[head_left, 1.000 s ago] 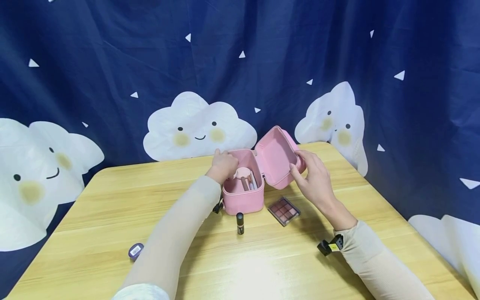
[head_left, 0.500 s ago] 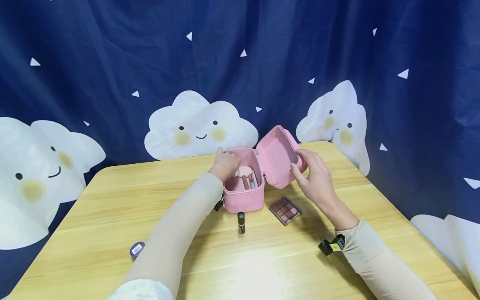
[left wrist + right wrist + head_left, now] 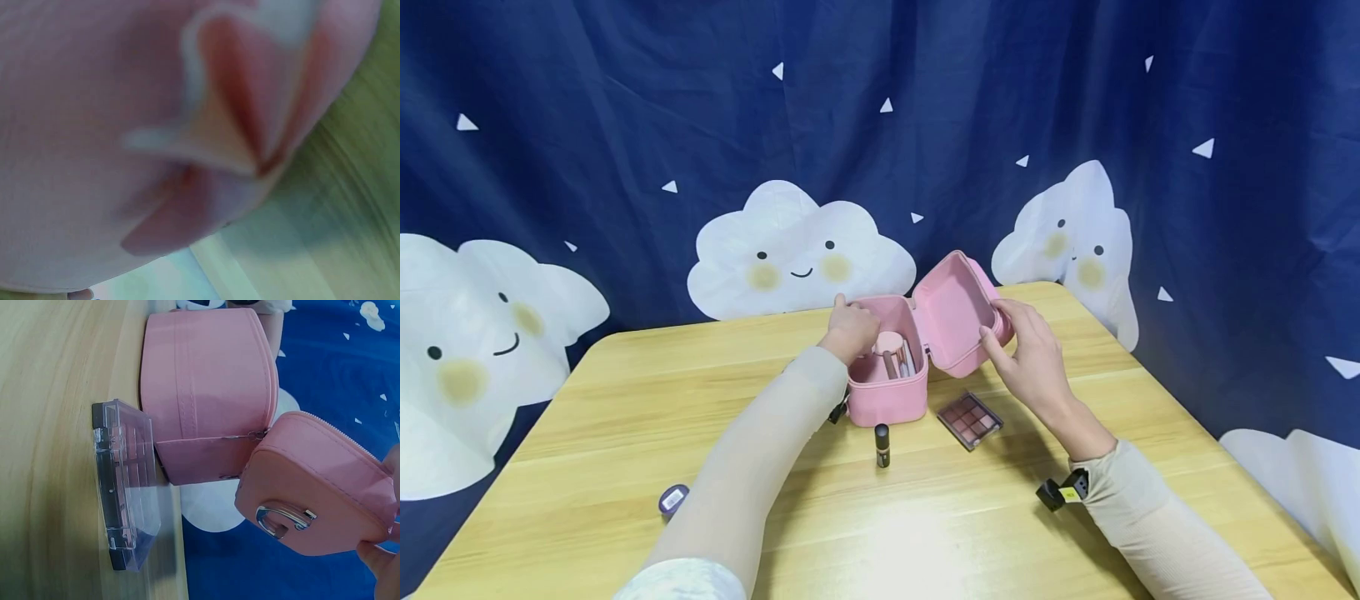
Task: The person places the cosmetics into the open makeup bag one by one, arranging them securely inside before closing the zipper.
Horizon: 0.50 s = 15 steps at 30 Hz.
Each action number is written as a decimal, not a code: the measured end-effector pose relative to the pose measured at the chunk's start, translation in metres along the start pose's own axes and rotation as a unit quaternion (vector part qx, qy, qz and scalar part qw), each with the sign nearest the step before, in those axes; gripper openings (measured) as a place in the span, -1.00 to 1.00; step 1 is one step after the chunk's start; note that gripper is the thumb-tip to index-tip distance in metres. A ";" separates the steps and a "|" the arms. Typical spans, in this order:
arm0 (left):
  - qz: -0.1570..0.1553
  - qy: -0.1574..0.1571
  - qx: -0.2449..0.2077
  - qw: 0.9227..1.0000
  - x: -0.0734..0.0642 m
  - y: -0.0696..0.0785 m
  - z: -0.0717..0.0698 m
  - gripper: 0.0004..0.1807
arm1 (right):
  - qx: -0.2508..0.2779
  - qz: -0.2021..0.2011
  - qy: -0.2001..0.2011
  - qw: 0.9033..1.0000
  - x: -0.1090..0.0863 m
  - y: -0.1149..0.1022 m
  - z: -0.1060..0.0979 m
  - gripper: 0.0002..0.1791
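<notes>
A pink makeup case (image 3: pixel 889 408) stands on the table with its lid (image 3: pixel 951 317) swung to the right. My left hand (image 3: pixel 852 333) reaches over the left rim, its fingertips hidden inside. Beside those fingers is a round pale-pink-topped item (image 3: pixel 890 342), with several slim tubes (image 3: pixel 900 362) leaning next to it. In the left wrist view, the blurred pink case wall (image 3: pixel 75 156) fills most of the picture. My right hand (image 3: pixel 1033 358) holds the lid's outer right edge, thumb on the near side. In the right wrist view, fingertips grip the lid (image 3: pixel 319 487) at its edge.
An eyeshadow palette (image 3: pixel 970 421) lies in front of the case on the right. A small black-capped tube (image 3: pixel 882 446) stands in front of the case. A purple round item (image 3: pixel 672 499) sits beside my left forearm. Behind the table hangs a blue cloud-patterned curtain (image 3: pixel 970 108).
The round pale-pink-topped item has shifted slightly beside my left fingers and shows more of its side. Both hands and the lid stay nearly in place.
</notes>
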<state>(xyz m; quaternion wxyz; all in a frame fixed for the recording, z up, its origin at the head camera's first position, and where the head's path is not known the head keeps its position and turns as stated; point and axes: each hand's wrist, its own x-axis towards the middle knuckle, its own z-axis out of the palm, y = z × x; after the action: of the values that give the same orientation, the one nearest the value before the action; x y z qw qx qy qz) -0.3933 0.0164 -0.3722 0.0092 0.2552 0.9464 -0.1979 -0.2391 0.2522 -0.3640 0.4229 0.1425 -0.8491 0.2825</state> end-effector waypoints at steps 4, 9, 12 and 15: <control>0.012 0.012 -0.017 1.000 0.002 -0.002 0.004 -0.79 | 0.002 0.004 -0.002 1.000 -0.001 0.000 0.000 -0.55; 0.045 0.029 -0.037 0.998 0.001 -0.004 0.003 -0.90 | -0.002 0.002 0.000 1.000 -0.001 0.002 -0.001 -0.55; 0.065 0.024 -0.022 0.997 0.000 -0.003 0.001 -0.94 | -0.004 0.000 -0.001 1.000 0.000 0.002 -0.001 -0.55; 0.072 0.006 0.000 0.997 -0.002 -0.003 -0.001 -0.95 | -0.005 -0.001 -0.002 1.000 0.000 0.001 -0.001 -0.55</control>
<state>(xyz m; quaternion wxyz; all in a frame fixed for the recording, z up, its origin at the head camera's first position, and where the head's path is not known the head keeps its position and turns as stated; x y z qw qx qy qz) -0.3924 0.0138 -0.3696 0.0176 0.3236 0.9256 -0.1955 -0.2391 0.2538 -0.3641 0.4223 0.1413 -0.8513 0.2776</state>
